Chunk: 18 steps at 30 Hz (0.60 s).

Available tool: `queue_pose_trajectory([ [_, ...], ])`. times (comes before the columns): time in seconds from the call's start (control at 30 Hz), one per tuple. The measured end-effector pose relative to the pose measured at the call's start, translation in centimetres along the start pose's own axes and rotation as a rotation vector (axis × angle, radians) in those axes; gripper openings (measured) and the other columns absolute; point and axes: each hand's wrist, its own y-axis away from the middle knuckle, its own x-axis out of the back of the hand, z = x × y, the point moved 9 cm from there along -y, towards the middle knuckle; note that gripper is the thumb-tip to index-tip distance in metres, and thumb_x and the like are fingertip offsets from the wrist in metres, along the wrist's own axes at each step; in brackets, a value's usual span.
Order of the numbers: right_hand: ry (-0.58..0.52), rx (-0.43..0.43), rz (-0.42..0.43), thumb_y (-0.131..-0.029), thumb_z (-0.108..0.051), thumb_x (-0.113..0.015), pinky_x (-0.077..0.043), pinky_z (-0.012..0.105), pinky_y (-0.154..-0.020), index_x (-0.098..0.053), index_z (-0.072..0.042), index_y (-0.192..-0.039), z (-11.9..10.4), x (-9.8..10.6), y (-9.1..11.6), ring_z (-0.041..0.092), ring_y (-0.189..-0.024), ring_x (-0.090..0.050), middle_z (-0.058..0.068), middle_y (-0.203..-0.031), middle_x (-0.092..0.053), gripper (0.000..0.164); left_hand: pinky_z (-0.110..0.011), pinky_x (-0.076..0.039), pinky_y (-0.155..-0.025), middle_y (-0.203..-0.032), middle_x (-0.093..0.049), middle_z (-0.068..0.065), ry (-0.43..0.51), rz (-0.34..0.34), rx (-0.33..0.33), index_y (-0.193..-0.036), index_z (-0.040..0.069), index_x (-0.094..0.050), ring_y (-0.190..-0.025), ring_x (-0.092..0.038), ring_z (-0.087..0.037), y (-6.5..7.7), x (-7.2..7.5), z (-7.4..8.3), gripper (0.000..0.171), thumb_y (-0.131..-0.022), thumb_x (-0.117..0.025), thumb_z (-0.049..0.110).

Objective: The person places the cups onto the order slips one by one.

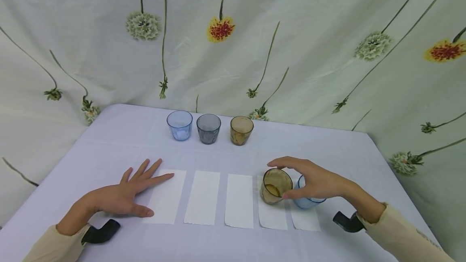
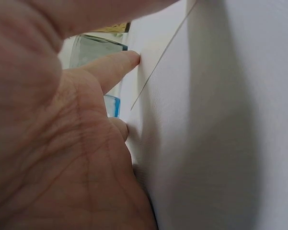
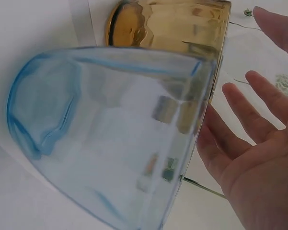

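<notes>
My right hand (image 1: 318, 181) arches over an amber glass (image 1: 270, 183), which is upright on a white paper strip. In the head view its thumb overlaps the near rim and its fingers reach the far side. The right wrist view shows the thumb (image 3: 278, 28) and fingers spread apart above the rim. Beside it, partly behind this hand, a light blue glass (image 1: 309, 203) stands on the rightmost strip; it looms large in the right wrist view. My left hand (image 1: 121, 197) rests on the table with fingers spread, index fingertip over the leftmost paper strip (image 1: 165, 197).
Toward the back of the white table (image 1: 109, 140) stand a blue glass (image 1: 180, 126), a grey glass (image 1: 208, 129) and another amber glass (image 1: 241, 130) in a row. More paper strips (image 1: 202, 197) lie between my hands. A flowered cloth (image 1: 309, 51) hangs behind.
</notes>
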Motion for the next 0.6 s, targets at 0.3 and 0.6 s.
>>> queue_pose_trajectory([
  [0.3,0.002,-0.008,0.194,-0.088,-0.021,-0.079,-0.042,0.038,-0.111,-0.049,-0.026,-0.145,1.4,1.5,1.9,0.013,-0.139,-0.045,-0.008,-0.147,-0.052,0.064,-0.072,0.026,-0.105,-0.167,0.010,-0.023,-0.008,-0.001,0.007,-0.155,0.035,-0.036,-0.146,0.025,-0.053,-0.1,-0.1,-0.2,0.084,-0.082,-0.077,0.043],
  [0.6,-0.103,-0.008,0.362,-0.089,-0.008,-0.075,-0.030,0.012,-0.112,-0.054,-0.022,-0.142,2.4,3.2,4.5,0.002,-0.139,-0.043,-0.004,-0.149,-0.050,0.058,-0.072,0.026,-0.104,-0.167,0.010,-0.022,-0.011,0.000,0.006,-0.155,0.035,-0.035,-0.145,0.025,-0.053,-0.1,-0.1,-0.2,0.084,-0.082,-0.077,0.043],
])
